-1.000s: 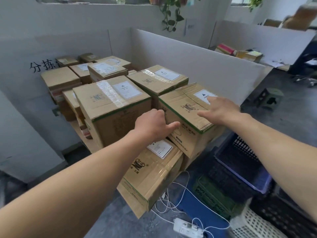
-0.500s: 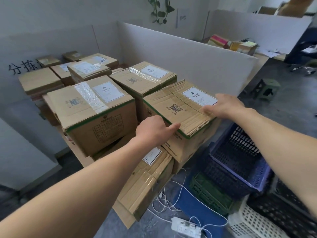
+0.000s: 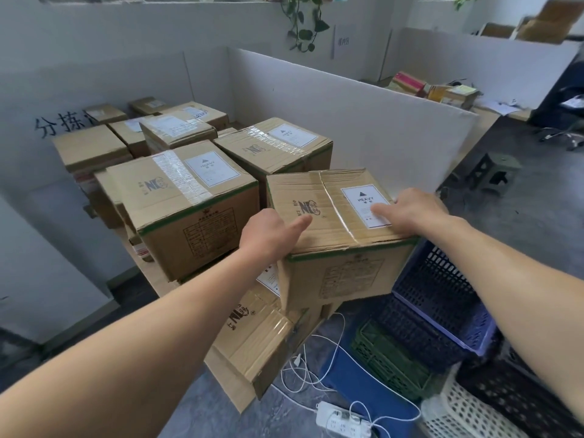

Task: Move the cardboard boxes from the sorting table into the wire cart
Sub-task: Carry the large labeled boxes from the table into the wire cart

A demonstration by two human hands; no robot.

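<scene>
White partition walls [image 3: 347,121] fence in the surface [image 3: 156,281], which is crowded with brown cardboard boxes [image 3: 189,197] standing close together, most of them taped shut and carrying a white label. No wire cart shows in this view. Only stacked plastic crates [image 3: 442,305] stand on the floor, down to the right.

The front box [image 3: 319,197] sits at the near right corner of the pile, partly on a lower box [image 3: 252,349] that tips towards the floor. It hangs out past the lower box on the crate side.

It lies straight ahead, between the two hands, with its long side running left to right across the body, so neither hand is nearer. The left hand [image 3: 268,235] is at the near left corner and the right hand [image 3: 414,210] is at the right edge. Each grip is clamped on the front box, with the thumb on top pointing inward and the fingers going out of sight down the side.

The front box looks worn, with creased flaps, a clear tape seam along the middle and a green band under the top edge. Its label [image 3: 363,205] reads HEAVY, so it probably needs a firm two-handed lift.
</scene>
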